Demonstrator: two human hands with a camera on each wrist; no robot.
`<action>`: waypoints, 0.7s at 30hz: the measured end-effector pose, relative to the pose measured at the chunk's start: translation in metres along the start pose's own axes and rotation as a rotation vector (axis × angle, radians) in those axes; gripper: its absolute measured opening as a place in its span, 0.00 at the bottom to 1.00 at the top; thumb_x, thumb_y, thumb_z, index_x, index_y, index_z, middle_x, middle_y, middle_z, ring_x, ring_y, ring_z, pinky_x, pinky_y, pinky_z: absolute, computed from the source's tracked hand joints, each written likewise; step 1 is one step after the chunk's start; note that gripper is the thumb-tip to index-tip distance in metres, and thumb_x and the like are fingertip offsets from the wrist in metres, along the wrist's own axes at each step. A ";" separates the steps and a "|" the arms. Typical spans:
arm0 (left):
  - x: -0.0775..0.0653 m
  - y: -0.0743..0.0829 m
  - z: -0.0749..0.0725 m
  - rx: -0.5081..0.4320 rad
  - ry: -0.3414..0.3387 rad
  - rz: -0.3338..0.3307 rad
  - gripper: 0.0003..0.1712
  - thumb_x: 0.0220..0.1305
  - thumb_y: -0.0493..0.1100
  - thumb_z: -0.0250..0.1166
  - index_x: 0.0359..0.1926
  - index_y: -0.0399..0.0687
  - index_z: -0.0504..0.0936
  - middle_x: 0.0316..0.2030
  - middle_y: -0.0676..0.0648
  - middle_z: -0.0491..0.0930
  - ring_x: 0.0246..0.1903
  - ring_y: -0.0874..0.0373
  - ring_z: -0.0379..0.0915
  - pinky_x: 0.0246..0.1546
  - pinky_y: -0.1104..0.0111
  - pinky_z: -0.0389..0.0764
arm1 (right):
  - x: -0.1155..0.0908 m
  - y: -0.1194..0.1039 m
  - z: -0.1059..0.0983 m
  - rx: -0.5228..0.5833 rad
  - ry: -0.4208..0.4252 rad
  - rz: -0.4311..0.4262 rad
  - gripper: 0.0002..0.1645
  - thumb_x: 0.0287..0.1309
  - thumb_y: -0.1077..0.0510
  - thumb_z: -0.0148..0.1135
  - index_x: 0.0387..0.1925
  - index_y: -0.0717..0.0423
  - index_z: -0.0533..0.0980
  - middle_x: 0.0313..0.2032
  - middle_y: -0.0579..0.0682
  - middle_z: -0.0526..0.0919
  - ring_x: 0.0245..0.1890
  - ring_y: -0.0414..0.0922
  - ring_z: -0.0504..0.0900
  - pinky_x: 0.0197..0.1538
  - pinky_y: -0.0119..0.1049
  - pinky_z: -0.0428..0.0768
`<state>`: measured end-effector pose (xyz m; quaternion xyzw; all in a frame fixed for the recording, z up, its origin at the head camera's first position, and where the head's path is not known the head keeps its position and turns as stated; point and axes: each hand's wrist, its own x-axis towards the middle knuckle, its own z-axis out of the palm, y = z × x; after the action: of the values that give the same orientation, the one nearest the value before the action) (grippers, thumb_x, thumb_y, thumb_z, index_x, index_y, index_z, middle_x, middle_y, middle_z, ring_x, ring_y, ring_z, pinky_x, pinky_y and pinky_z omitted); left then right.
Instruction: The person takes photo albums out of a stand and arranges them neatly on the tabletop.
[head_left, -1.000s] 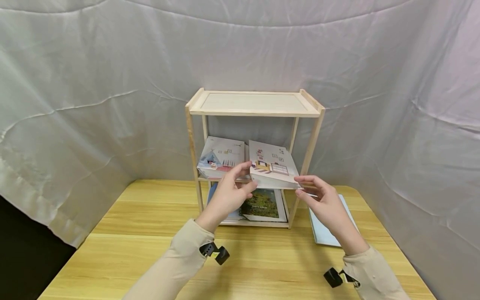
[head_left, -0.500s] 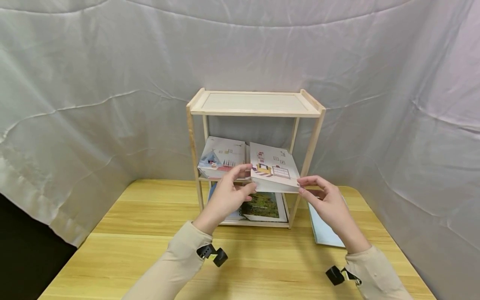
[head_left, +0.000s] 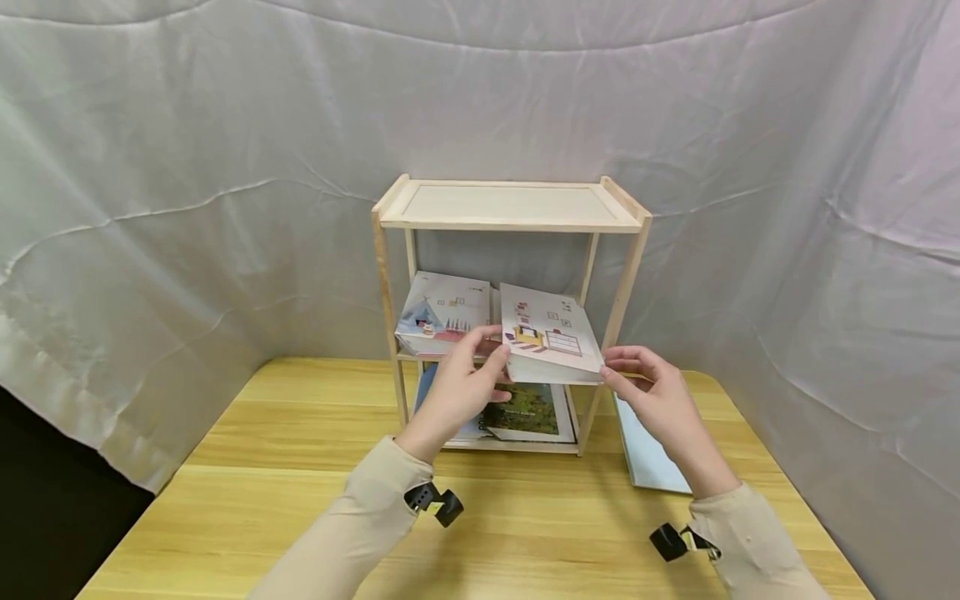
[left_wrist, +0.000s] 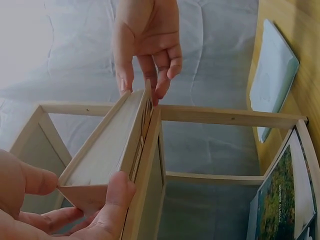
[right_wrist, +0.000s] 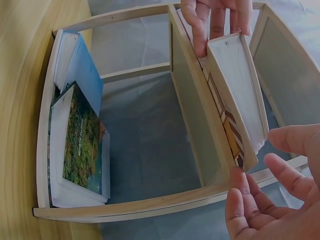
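A thick white book [head_left: 551,329] with a drawn room on its cover lies at the right of the middle shelf, its front edge reaching out past the shelf. At its left front corner, my left hand [head_left: 459,390] holds it with thumb and fingers. My right hand [head_left: 658,400] has its fingertips at the right front corner; in the right wrist view thumb and fingers sit on either side of the book's end. Beside it on the same shelf is a similar white book [head_left: 447,308] with a blue tent drawing.
The wooden shelf unit [head_left: 513,206] stands on a wood-grain table [head_left: 300,467] before a grey curtain [head_left: 225,208]. On its bottom shelf lie a photo album with a tree picture [head_left: 528,412] and a blue book [right_wrist: 86,70]. A pale blue book [head_left: 651,454] lies on the table at right.
The held book has come slightly forward and down, and my right hand has shifted a little rightward with its corner. My left thumb has risen along the book's left front corner.
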<state>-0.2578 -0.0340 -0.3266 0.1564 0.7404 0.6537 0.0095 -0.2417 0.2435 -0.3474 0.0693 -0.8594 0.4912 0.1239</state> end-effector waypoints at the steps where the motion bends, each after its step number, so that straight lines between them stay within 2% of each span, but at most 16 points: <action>1: 0.000 0.000 0.001 0.002 0.002 0.003 0.27 0.84 0.46 0.58 0.78 0.50 0.70 0.64 0.38 0.76 0.46 0.41 0.85 0.42 0.61 0.93 | 0.000 0.000 0.000 0.009 0.001 0.006 0.26 0.77 0.48 0.65 0.67 0.57 0.77 0.62 0.61 0.82 0.48 0.36 0.84 0.48 0.24 0.83; 4: 0.002 0.000 0.002 0.000 0.006 0.007 0.26 0.83 0.45 0.60 0.76 0.50 0.71 0.64 0.38 0.76 0.48 0.36 0.84 0.42 0.62 0.93 | 0.001 -0.001 0.000 0.045 0.004 0.031 0.27 0.77 0.47 0.65 0.67 0.58 0.77 0.62 0.61 0.82 0.46 0.32 0.83 0.49 0.26 0.84; 8: 0.003 -0.001 0.002 -0.004 0.009 0.010 0.25 0.82 0.44 0.61 0.75 0.49 0.73 0.64 0.38 0.76 0.48 0.34 0.84 0.42 0.61 0.93 | 0.002 0.000 0.000 0.099 0.003 0.059 0.28 0.76 0.47 0.67 0.67 0.59 0.77 0.60 0.58 0.83 0.46 0.32 0.84 0.51 0.29 0.85; 11: 0.003 -0.002 0.002 -0.017 0.013 0.015 0.24 0.82 0.44 0.61 0.73 0.49 0.74 0.63 0.38 0.77 0.45 0.38 0.85 0.42 0.61 0.94 | 0.002 0.002 -0.001 0.150 -0.005 0.065 0.29 0.75 0.49 0.68 0.67 0.61 0.76 0.55 0.50 0.84 0.47 0.33 0.84 0.52 0.29 0.86; 16: 0.005 -0.004 0.002 -0.040 0.026 0.027 0.19 0.82 0.46 0.61 0.68 0.49 0.79 0.58 0.39 0.80 0.37 0.51 0.86 0.40 0.61 0.94 | 0.002 0.004 -0.005 0.249 -0.043 0.083 0.30 0.74 0.52 0.69 0.67 0.65 0.74 0.48 0.38 0.83 0.47 0.35 0.84 0.51 0.27 0.86; 21: 0.005 -0.005 0.001 -0.064 0.013 0.024 0.18 0.81 0.47 0.63 0.65 0.47 0.80 0.58 0.38 0.79 0.37 0.47 0.87 0.40 0.60 0.94 | 0.001 0.007 -0.008 0.310 -0.086 0.095 0.31 0.74 0.54 0.68 0.69 0.66 0.72 0.49 0.38 0.83 0.47 0.36 0.84 0.52 0.28 0.86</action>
<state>-0.2634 -0.0326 -0.3309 0.1608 0.7172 0.6781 0.0019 -0.2433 0.2538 -0.3489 0.0682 -0.7802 0.6197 0.0514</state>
